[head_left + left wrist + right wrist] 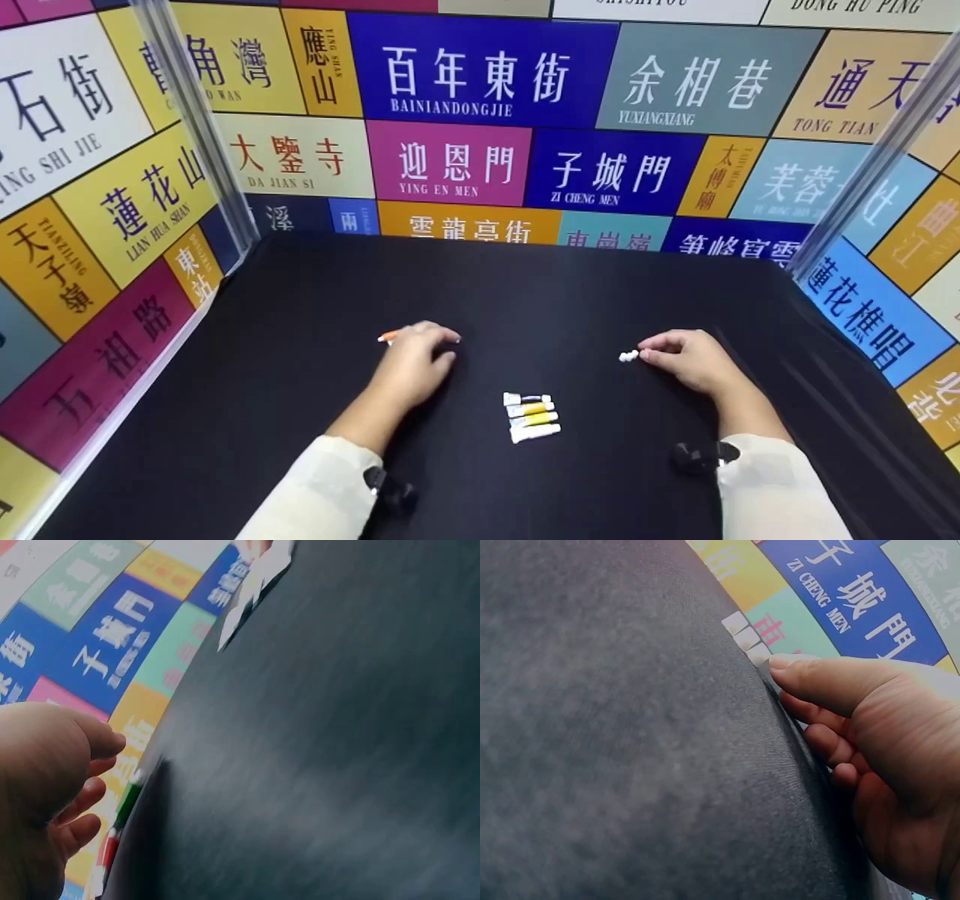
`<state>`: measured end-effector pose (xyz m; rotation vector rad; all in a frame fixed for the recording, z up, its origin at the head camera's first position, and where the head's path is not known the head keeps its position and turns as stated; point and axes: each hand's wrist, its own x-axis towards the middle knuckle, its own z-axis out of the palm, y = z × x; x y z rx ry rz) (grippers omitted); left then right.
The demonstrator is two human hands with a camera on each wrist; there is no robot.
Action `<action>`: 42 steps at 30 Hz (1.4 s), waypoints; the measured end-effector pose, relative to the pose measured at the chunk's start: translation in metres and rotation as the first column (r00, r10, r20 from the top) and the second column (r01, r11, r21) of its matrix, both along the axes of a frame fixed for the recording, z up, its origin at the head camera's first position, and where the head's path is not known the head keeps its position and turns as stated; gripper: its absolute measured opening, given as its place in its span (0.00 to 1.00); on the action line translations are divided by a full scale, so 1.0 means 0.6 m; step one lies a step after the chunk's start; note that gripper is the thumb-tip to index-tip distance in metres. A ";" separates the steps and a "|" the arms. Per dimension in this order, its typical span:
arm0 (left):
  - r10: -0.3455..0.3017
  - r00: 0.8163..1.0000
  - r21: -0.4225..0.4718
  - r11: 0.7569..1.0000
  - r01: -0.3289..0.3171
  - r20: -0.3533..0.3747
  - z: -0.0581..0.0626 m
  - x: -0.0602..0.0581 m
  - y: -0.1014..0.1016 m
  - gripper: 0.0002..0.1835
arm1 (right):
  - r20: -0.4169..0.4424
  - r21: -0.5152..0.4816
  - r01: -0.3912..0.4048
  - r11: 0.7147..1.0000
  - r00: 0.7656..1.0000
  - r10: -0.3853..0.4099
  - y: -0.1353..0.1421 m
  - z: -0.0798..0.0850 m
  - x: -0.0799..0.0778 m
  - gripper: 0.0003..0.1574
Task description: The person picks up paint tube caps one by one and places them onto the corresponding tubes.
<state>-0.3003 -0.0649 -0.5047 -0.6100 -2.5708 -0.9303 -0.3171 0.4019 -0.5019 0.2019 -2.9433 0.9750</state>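
Observation:
My right hand is at the right of the black cloth, thumb and index finger pinching the near end of a short row of small white blocks. In the head view, these white blocks lie just left of the fingertips. My left hand is over the left-middle of the cloth, fingers loosely bent. An orange-red tube with a white end shows past its knuckles, partly hidden. Beyond the fingers in the left wrist view lie a green tube and a red tube.
Several small paint tubes, dark, orange, yellow and white, lie side by side on the black cloth between my forearms. Colourful panels with Chinese lettering wall the table at the back and sides. A dark wrist camera sits on my left sleeve.

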 end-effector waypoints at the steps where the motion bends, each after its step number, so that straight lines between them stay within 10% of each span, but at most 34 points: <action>1: 0.031 0.999 0.001 1.000 -0.031 0.005 0.000 -0.003 -0.006 0.12 | 0.000 -0.001 0.006 1.000 1.000 -0.006 0.000 -0.001 0.000 0.17; 14: 0.264 0.960 -0.032 0.964 -0.262 0.089 -0.004 -0.026 -0.060 0.13 | -0.053 0.016 0.060 0.998 0.997 -0.059 0.007 -0.006 -0.002 0.19; 42: 0.336 0.921 -0.060 0.942 -0.330 0.198 -0.015 -0.037 -0.103 0.17 | -0.170 -0.050 0.106 0.993 0.979 -0.113 0.003 -0.008 -0.002 0.16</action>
